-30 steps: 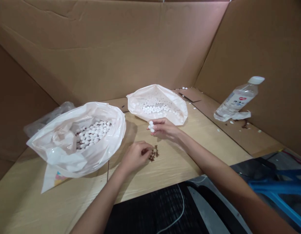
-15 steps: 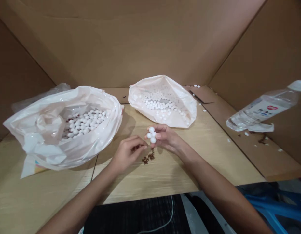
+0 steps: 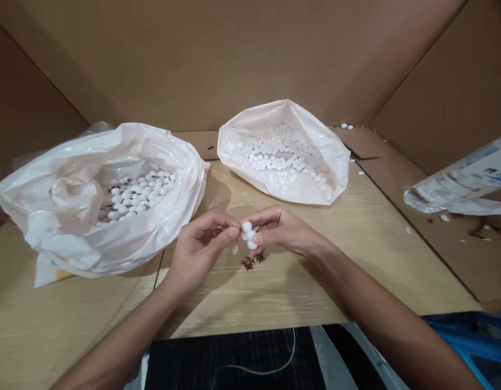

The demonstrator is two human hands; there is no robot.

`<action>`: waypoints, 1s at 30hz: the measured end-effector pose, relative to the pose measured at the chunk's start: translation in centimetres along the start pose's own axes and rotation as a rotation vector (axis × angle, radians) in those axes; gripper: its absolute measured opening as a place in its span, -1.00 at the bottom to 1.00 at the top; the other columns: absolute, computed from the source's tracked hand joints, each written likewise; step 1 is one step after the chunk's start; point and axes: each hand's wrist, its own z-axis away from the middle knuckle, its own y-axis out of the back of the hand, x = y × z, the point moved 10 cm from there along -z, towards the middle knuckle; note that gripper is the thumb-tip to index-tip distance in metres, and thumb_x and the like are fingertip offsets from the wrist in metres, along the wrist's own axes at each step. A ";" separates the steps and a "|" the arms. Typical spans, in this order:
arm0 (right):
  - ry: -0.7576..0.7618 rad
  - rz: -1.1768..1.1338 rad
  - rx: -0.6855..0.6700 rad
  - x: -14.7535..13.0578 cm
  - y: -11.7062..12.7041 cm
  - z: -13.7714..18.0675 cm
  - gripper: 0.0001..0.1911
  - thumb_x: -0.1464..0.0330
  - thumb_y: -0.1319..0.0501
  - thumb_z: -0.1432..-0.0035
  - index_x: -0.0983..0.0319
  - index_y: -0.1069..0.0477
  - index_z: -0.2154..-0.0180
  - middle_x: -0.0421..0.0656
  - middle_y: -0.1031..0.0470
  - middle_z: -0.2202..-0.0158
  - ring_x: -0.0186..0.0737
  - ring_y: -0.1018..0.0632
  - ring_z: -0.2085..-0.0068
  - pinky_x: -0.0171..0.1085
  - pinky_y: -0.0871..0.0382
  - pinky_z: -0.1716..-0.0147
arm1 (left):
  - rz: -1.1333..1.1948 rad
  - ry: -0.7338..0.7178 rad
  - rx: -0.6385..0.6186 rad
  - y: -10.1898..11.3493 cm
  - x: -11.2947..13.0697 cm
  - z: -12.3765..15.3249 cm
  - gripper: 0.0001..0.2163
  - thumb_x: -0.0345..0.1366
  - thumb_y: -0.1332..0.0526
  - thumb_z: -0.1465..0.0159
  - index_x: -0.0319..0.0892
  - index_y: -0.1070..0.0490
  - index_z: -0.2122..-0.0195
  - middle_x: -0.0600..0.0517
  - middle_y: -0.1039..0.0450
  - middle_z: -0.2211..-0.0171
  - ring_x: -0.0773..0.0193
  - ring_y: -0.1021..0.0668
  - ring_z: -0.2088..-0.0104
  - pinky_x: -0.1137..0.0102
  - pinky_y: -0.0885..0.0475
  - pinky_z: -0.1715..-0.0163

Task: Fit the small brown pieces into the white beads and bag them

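A cluster of small white balls is pinched between the thumb and fingers of my right hand above the table. My left hand is closed in a pinch right beside the cluster, its fingertips close to the upper ball. What sits between those fingertips is too small to make out. Beneath the hands, a little pile of brown star-like bits lies on the table. At the left stands an open white plastic bag holding white balls with brown bits among them. Another open white bag, behind my hands, holds plain white balls.
Cardboard walls enclose the wooden table at the back and sides. A clear labelled bottle leans at the right, with white scraps near it. A dark panel with a thin cord lies at the front edge.
My left fingertips have come up from below to the white-ball cluster. The cluster has turned slightly in my right hand. The view has shifted a little, pushing the bottle partly out of frame.
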 end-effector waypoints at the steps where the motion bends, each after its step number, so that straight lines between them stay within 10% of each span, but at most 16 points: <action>1: -0.010 0.006 0.002 0.2 0.0 0.0 -0.71 0.45 -0.45 0.12 0.22 -0.59 0.25 -0.22 -0.59 0.39 -0.36 -0.61 0.45 -0.40 -0.53 0.43 | -0.001 0.003 -0.006 -0.1 0.0 0.0 -0.97 -0.36 -0.29 -0.22 -0.15 -0.52 0.37 0.07 -0.48 0.42 0.41 -0.48 0.42 0.53 -0.36 0.41; 30: 0.043 0.315 0.067 -1.0 0.5 0.8 -0.58 0.40 -0.44 0.09 0.22 -0.57 0.10 -0.16 -0.59 0.44 -0.31 -0.58 0.43 -0.38 -0.44 0.46 | -0.135 0.145 -0.067 -0.6 -1.5 -0.3 -0.90 -0.29 -0.29 -0.20 -0.21 -0.48 0.40 0.08 -0.41 0.51 0.39 -0.38 0.50 0.49 -0.28 0.49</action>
